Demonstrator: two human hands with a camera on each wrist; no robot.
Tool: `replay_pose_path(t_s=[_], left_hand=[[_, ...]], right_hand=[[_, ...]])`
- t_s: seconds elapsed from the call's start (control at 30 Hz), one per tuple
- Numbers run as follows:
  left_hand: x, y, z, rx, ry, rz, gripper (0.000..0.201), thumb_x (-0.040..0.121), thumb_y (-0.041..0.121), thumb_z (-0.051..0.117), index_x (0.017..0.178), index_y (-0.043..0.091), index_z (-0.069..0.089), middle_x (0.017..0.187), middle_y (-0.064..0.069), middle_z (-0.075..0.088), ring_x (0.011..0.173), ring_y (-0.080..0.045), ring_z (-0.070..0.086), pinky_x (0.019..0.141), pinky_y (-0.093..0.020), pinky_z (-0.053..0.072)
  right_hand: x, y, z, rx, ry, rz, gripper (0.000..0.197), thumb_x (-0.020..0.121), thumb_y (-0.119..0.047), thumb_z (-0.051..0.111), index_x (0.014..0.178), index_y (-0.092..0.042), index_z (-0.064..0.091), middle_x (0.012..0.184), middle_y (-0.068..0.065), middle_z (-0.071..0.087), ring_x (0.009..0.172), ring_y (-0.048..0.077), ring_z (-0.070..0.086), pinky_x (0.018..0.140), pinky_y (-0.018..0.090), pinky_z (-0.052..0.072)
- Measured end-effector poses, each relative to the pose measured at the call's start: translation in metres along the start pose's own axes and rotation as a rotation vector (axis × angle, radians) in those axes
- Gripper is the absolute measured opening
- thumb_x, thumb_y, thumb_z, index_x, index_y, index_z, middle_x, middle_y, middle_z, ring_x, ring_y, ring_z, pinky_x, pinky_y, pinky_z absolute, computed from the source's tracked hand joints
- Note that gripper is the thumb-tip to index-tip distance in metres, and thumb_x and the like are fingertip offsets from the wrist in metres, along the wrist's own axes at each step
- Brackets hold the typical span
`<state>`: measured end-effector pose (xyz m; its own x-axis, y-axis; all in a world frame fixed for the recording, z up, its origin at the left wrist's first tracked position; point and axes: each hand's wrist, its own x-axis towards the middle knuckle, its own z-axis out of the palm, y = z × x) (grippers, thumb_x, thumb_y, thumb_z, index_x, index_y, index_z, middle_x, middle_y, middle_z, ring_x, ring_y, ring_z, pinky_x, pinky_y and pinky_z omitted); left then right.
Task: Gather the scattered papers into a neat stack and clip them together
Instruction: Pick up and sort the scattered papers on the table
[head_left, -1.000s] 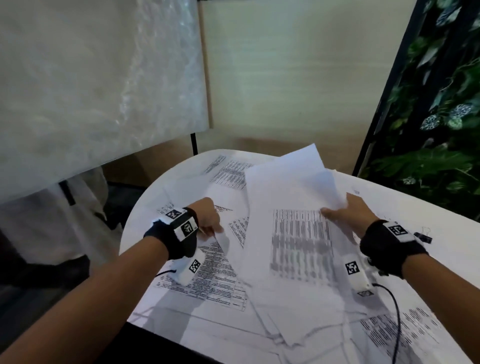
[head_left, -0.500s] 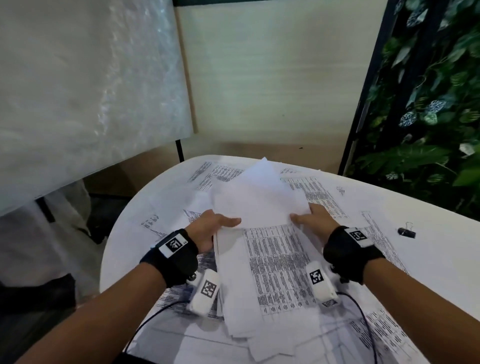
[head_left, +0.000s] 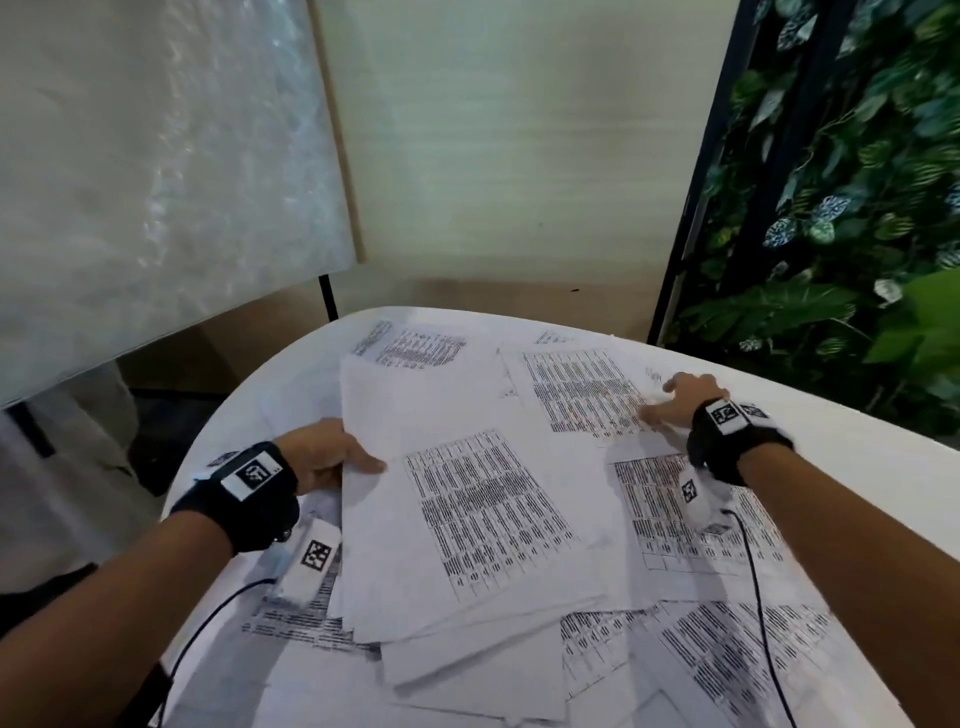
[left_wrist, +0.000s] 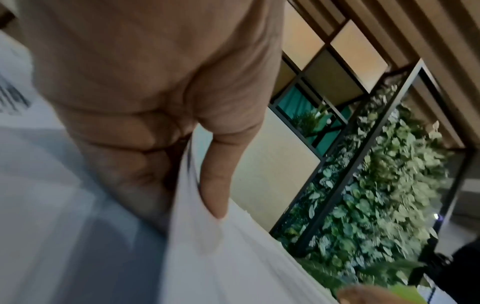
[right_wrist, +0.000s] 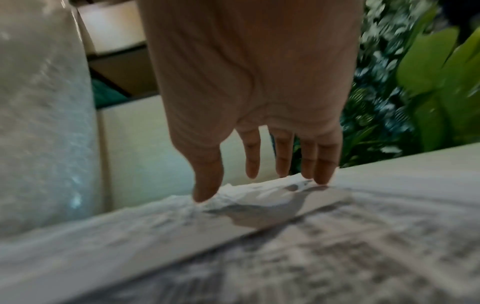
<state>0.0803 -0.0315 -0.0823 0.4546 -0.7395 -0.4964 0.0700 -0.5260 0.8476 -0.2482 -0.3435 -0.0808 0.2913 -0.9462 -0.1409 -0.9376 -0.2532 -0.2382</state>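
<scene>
A loose bundle of white printed papers (head_left: 467, 499) lies in the middle of the round white table (head_left: 857, 447). My left hand (head_left: 332, 457) pinches the bundle's left edge, thumb on top, fingers underneath; in the left wrist view the thumb presses on the bundle of papers (left_wrist: 233, 257). My right hand (head_left: 675, 400) is off to the right, fingers straight and spread, fingertips (right_wrist: 322, 176) touching a single printed sheet (head_left: 582, 389) near the table's far edge. More printed sheets (head_left: 727, 649) lie scattered around. No clip shows in any view.
A frosted panel (head_left: 156, 156) and a pale wall stand behind the table. A black-framed plant wall (head_left: 831, 208) fills the right side. Cables (head_left: 763, 597) run from the wrist cameras over the papers near me.
My right hand let go of the bundle and moved right and farther away onto a separate sheet. My left hand keeps its hold, and the bundle has settled lower onto the table.
</scene>
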Motion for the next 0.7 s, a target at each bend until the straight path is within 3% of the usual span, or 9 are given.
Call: replay_pose_path(t_s=[0.1, 0.2, 0.27, 0.37, 0.43, 0.47, 0.57, 0.63, 0.7], left_hand=[[0.002, -0.002, 0.0, -0.042, 0.018, -0.008, 0.042, 0.082, -0.022, 0.056, 0.122, -0.012, 0.058, 0.122, -0.028, 0.065, 0.109, -0.045, 0.062, 0.082, -0.045, 0.057], [0.003, -0.005, -0.004, -0.086, -0.009, -0.024, 0.035, 0.086, -0.021, 0.051, 0.115, -0.005, 0.062, 0.107, -0.021, 0.069, 0.093, -0.035, 0.065, 0.069, -0.036, 0.06], [0.003, -0.007, -0.008, -0.109, 0.01, 0.008, 0.03, 0.087, -0.02, 0.052, 0.108, -0.001, 0.064, 0.105, -0.021, 0.067, 0.083, -0.031, 0.064, 0.067, -0.035, 0.058], [0.0, -0.005, -0.016, -0.133, 0.069, 0.096, 0.03, 0.087, -0.019, 0.053, 0.108, 0.001, 0.064, 0.099, -0.018, 0.07, 0.068, -0.024, 0.069, 0.053, -0.03, 0.058], [-0.004, -0.003, -0.021, -0.112, 0.114, 0.139, 0.026, 0.088, -0.018, 0.053, 0.105, 0.0, 0.063, 0.083, -0.011, 0.071, 0.053, -0.017, 0.066, 0.041, -0.022, 0.051], [-0.006, -0.001, -0.023, -0.104, 0.122, 0.145, 0.024, 0.089, -0.017, 0.054, 0.106, -0.002, 0.062, 0.08, -0.012, 0.069, 0.049, -0.016, 0.064, 0.039, -0.02, 0.049], [-0.001, -0.003, -0.027, -0.062, 0.095, 0.101, 0.026, 0.09, -0.012, 0.055, 0.114, -0.005, 0.061, 0.087, -0.018, 0.066, 0.056, -0.022, 0.061, 0.047, -0.024, 0.05], [0.002, -0.005, -0.024, -0.071, 0.082, 0.042, 0.021, 0.093, -0.011, 0.051, 0.107, -0.002, 0.063, 0.076, -0.012, 0.072, 0.053, -0.02, 0.066, 0.048, -0.024, 0.054], [0.007, -0.004, -0.018, -0.093, 0.068, 0.004, 0.022, 0.094, -0.01, 0.048, 0.107, 0.001, 0.063, 0.073, -0.007, 0.075, 0.053, -0.017, 0.069, 0.049, -0.023, 0.057]], right_hand=[[0.008, 0.007, 0.003, -0.069, -0.054, 0.001, 0.095, 0.064, -0.073, 0.069, 0.129, -0.007, 0.049, 0.133, 0.019, 0.053, 0.119, 0.037, 0.054, 0.099, 0.044, 0.047], [-0.002, -0.003, -0.002, -0.01, -0.044, -0.024, 0.082, 0.073, -0.051, 0.078, 0.132, -0.002, 0.047, 0.136, 0.018, 0.052, 0.123, 0.035, 0.052, 0.099, 0.038, 0.045], [-0.006, -0.009, -0.005, 0.06, -0.034, 0.003, 0.083, 0.076, -0.036, 0.081, 0.138, 0.002, 0.041, 0.141, 0.019, 0.048, 0.13, 0.035, 0.047, 0.102, 0.036, 0.042], [-0.007, -0.007, -0.011, 0.273, 0.056, 0.061, 0.089, 0.074, -0.029, 0.083, 0.142, 0.003, 0.035, 0.14, 0.02, 0.048, 0.131, 0.033, 0.046, 0.102, 0.034, 0.042], [-0.008, -0.003, -0.016, 0.438, 0.033, 0.039, 0.067, 0.08, -0.025, 0.078, 0.133, 0.004, 0.05, 0.135, 0.015, 0.055, 0.124, 0.027, 0.053, 0.102, 0.031, 0.042], [-0.009, -0.002, -0.017, 0.554, 0.017, -0.002, 0.053, 0.084, -0.015, 0.075, 0.127, 0.008, 0.056, 0.125, 0.014, 0.063, 0.113, 0.023, 0.06, 0.098, 0.029, 0.045], [-0.02, -0.007, -0.032, 1.041, 0.169, -0.085, 0.027, 0.086, 0.009, 0.062, 0.113, 0.005, 0.063, 0.082, 0.012, 0.071, 0.071, 0.022, 0.063, 0.078, 0.035, 0.053], [-0.024, -0.018, -0.051, 1.135, 0.364, -0.124, 0.022, 0.086, 0.007, 0.057, 0.102, -0.007, 0.062, 0.078, 0.003, 0.062, 0.068, 0.017, 0.057, 0.074, 0.035, 0.048], [-0.029, -0.03, -0.065, 1.223, 0.455, -0.169, 0.02, 0.087, 0.005, 0.055, 0.101, -0.01, 0.057, 0.084, 0.002, 0.061, 0.077, 0.017, 0.058, 0.071, 0.031, 0.047]])
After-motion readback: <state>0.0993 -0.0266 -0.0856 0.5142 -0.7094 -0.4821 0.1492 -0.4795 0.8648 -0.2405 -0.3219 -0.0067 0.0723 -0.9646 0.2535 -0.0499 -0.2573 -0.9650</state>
